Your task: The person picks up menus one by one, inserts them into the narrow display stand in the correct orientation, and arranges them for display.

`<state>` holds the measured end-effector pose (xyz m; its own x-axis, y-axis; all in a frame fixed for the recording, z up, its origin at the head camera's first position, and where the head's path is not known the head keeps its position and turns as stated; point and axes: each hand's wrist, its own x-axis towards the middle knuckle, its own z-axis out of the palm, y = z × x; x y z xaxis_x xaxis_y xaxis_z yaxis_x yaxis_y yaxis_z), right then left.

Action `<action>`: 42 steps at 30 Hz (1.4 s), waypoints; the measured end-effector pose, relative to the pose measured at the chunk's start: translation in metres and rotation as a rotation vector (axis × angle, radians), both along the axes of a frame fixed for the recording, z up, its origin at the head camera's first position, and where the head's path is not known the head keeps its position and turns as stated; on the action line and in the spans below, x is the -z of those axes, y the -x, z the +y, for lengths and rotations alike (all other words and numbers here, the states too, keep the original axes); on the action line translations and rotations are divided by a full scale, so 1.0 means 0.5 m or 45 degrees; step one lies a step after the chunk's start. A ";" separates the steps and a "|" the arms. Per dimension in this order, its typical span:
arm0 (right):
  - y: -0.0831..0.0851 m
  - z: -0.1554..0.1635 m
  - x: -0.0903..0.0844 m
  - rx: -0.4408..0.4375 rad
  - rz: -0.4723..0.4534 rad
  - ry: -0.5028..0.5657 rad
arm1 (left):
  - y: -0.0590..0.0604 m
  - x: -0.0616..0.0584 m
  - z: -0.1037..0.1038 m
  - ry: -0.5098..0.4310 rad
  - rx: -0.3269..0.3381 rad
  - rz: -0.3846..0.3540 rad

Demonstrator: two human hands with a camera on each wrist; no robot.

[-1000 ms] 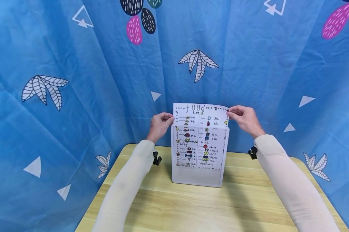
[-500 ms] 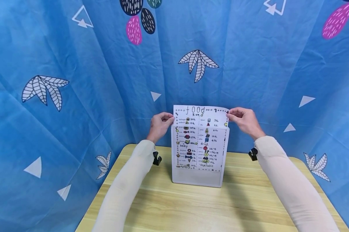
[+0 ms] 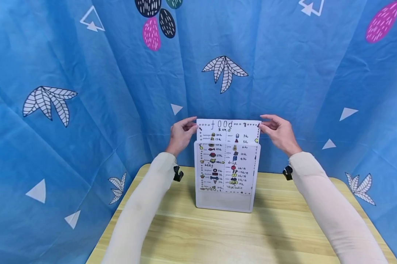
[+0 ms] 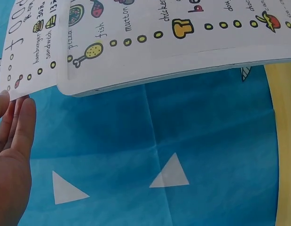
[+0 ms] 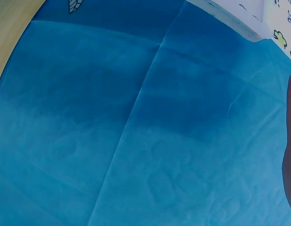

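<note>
1. Curtain (image 3: pixel 86 91) first: thin blue fabric hanging in soft folds, printed with white leaf sprigs, white triangles and pink and black ovals. It wraps the whole back and both sides.
2. Left hand (image 3: pixel 180 135) is up at the left top corner of the menu sheet (image 3: pixel 228 130). Fingers look loosely straightened, tips right at the paper's edge. Can't tell if they actually pinch it.
3. The sheet is white paper, hand-drawn, "food" at the top with little coloured food doodles and prices. It sits upright in a clear rectangular acrylic stand (image 3: pixel 224 201), its top strip poking out above the rim.
4. Stand sits on a pale wood-grain table (image 3: pixel 218 238), near the far edge.
5. Right hand (image 3: pixel 279 135) mirrors the left at the right top corner, fingers spread and relaxed.
</note>
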<state>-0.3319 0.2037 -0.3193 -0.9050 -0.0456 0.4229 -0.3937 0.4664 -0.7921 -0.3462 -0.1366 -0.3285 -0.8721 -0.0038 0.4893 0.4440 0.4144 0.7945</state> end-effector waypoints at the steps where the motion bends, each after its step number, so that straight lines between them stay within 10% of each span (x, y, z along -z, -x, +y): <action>1: 0.000 0.000 0.000 0.001 0.004 -0.003 | 0.000 0.000 0.000 0.002 0.000 -0.006; 42: -0.010 0.007 0.044 -0.075 -0.001 -0.052 | -0.014 0.049 -0.008 0.045 0.015 0.034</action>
